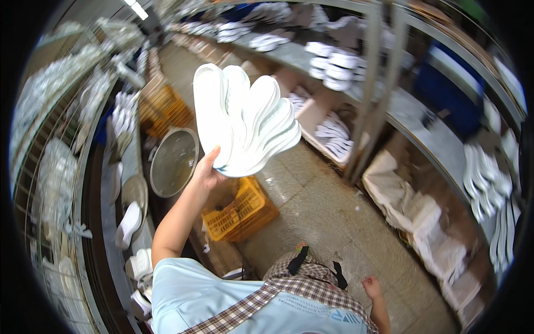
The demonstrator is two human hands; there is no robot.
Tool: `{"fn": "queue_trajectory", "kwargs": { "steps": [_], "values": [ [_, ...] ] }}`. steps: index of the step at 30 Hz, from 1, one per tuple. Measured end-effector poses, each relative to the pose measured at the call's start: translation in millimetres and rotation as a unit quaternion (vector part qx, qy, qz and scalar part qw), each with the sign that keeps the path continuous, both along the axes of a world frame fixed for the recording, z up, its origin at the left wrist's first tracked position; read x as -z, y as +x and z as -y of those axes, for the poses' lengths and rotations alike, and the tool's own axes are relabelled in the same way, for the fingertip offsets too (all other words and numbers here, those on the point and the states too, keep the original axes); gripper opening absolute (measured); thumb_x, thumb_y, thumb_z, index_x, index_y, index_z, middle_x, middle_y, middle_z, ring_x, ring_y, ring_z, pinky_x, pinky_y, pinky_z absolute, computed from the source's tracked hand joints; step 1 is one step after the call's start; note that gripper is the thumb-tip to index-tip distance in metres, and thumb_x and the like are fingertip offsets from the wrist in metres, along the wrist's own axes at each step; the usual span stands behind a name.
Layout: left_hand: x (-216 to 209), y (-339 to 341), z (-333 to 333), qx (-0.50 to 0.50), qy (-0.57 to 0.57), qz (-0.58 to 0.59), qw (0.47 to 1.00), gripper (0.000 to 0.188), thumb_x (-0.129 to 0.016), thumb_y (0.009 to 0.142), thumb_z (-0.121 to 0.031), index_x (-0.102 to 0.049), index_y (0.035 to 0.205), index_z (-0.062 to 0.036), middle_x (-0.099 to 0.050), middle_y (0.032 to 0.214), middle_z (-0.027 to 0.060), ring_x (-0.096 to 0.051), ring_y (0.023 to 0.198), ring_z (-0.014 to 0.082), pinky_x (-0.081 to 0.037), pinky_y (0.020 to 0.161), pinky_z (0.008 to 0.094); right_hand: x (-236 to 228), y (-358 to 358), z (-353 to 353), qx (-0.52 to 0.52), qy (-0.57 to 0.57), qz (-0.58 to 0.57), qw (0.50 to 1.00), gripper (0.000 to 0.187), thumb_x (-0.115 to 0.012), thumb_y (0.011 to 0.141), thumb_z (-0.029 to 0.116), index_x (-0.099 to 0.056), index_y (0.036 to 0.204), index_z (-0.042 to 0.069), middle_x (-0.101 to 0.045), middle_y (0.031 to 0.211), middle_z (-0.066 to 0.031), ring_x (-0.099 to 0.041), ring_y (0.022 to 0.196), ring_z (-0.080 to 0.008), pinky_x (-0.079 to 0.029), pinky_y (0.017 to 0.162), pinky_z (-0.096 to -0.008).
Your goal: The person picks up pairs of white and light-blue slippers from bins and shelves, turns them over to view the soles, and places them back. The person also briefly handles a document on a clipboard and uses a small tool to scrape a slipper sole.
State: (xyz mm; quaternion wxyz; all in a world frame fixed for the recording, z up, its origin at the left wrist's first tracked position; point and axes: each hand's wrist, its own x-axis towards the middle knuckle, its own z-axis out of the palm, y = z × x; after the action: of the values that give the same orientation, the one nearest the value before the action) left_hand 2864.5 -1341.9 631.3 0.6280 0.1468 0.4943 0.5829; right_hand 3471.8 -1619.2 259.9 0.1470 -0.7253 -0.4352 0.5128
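My left hand (209, 171) grips a fanned-out bunch of several white shoe soles (245, 119) by their lower ends. The arm is stretched forward, so the soles stand up in front of me, above an orange plastic crate (236, 214) on the floor. Left of that wrist is a round metal basin (174, 162). Down by my right side hangs my right hand (372, 286), its fingers loosely curled with nothing seen in them. It is apart from everything around it.
Metal shelving (417, 133) with stacked white soles (334, 65) runs along the right. Beneath it stand lined bins (411, 214). On the left, a wire rack (55, 167) holds clear plastic bags. More orange crates (167, 111) stand farther down the aisle of tiled floor (328, 200).
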Motion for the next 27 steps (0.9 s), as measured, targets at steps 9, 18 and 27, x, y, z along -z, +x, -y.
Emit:
{"fn": "queue_trajectory", "kwargs": {
  "steps": [9, 18, 27],
  "values": [
    [-4.8, 323.7, 63.3, 0.304, -0.042, 0.082, 0.948, 0.055, -0.041, 0.094, -0.038, -0.029, 0.135, -0.0028, -0.041, 0.133, 0.0160, -0.046, 0.117, 0.0318, -0.044, 0.093, 0.0478, -3.2, 71.0, 223.5, 0.232, -0.011, 0.016, 0.972, 0.036, -0.066, 0.075, 0.026, -0.059, 0.099, 0.000, -0.064, 0.086, -0.0161, -0.062, 0.079, -0.0277, -0.048, 0.072, -0.0358],
    [16.5, 639.2, 190.7, 0.578, -0.122, 0.090, 0.802, 0.059, -0.047, 0.091, -0.039, -0.030, 0.135, -0.0027, -0.041, 0.134, 0.0160, -0.043, 0.120, 0.0314, -0.040, 0.097, 0.0477, -28.3, 100.6, 434.9, 0.499, -0.007, 0.070, 0.864, 0.032, -0.065, 0.073, 0.025, -0.057, 0.092, 0.000, -0.062, 0.083, -0.0167, -0.061, 0.079, -0.0296, -0.047, 0.070, -0.0376],
    [41.1, 904.2, 345.7, 0.767, -0.163, 0.087, 0.614, 0.061, -0.050, 0.090, -0.039, -0.032, 0.135, -0.0016, -0.040, 0.136, 0.0161, -0.041, 0.123, 0.0320, -0.035, 0.100, 0.0484, -56.0, 147.1, 513.5, 0.642, -0.005, 0.037, 0.765, 0.033, -0.063, 0.078, 0.028, -0.056, 0.091, -0.001, -0.060, 0.080, -0.0141, -0.059, 0.076, -0.0265, -0.046, 0.068, -0.0360]
  ]
}}
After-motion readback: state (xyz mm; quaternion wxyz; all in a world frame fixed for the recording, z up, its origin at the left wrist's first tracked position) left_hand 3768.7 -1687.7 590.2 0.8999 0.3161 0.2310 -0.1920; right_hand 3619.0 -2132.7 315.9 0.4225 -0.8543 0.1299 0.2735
